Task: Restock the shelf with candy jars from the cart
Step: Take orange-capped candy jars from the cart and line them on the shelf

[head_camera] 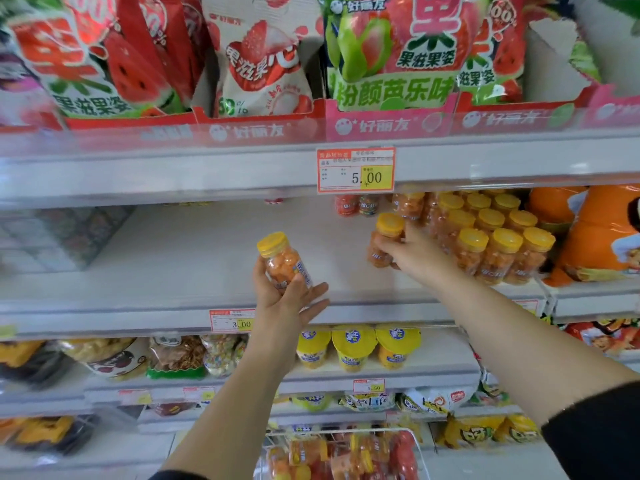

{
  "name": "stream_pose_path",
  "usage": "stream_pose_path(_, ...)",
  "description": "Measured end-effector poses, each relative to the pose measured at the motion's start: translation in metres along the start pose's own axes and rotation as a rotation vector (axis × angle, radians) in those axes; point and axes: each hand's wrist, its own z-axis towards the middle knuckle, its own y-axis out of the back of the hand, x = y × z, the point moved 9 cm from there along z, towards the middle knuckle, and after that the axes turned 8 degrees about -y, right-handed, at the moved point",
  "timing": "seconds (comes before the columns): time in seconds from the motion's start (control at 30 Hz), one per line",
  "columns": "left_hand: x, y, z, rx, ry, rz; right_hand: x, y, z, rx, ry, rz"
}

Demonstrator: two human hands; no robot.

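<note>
My left hand [285, 299] holds a clear candy jar [282, 258] with a yellow lid and orange candy, tilted, above the front of the white shelf [173, 265]. Further right and deeper in, my right hand [412, 252] grips a second yellow-lidded jar [386, 237] upright on the shelf, just left of a block of several matching jars [491, 237]. At the bottom, the white wire cart [346, 452] holds more jars, blurred.
Orange snack bags [595, 233] stand right of the jar block. A patterned box [69, 233] sits at the shelf's left. Two small bottles [356, 204] stand at the back. Gummy bags fill the shelf above; yellow cups [356, 348] and snack packs sit below.
</note>
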Motion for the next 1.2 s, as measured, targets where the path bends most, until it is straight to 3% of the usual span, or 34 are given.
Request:
stream_pose_path(0.17, -0.001, 0.008, -0.002, -0.003, -0.009, 0.0, -0.053, 0.022, 0.06, -0.198, -0.111, -0.227)
stream_pose_path(0.27, 0.003, 0.009, -0.003, 0.01, 0.024, -0.007, -0.089, 0.031, 0.099, -0.219, -0.072, -0.339)
stream_pose_path(0.33, 0.003, 0.007, -0.004, 0.032, 0.021, 0.007, -0.04, 0.028, 0.046, -0.257, -0.035, -0.307)
stream_pose_path(0.47, -0.003, -0.002, -0.007, 0.045, -0.047, 0.07, -0.011, 0.025, -0.032, -0.389, 0.15, -0.276)
stream_pose_path(0.6, 0.0, -0.009, -0.009, 0.059, -0.051, 0.072, -0.008, -0.021, -0.072, -0.324, 0.311, -0.53)
stream_pose_path(0.77, -0.001, -0.008, -0.009, 0.019, -0.061, 0.054, -0.028, -0.035, -0.019, -0.172, 0.034, -0.798)
stream_pose_path(1.2, -0.011, -0.015, -0.017, 0.018, -0.065, 0.108, -0.028, 0.007, 0.018, -0.197, -0.086, -0.771)
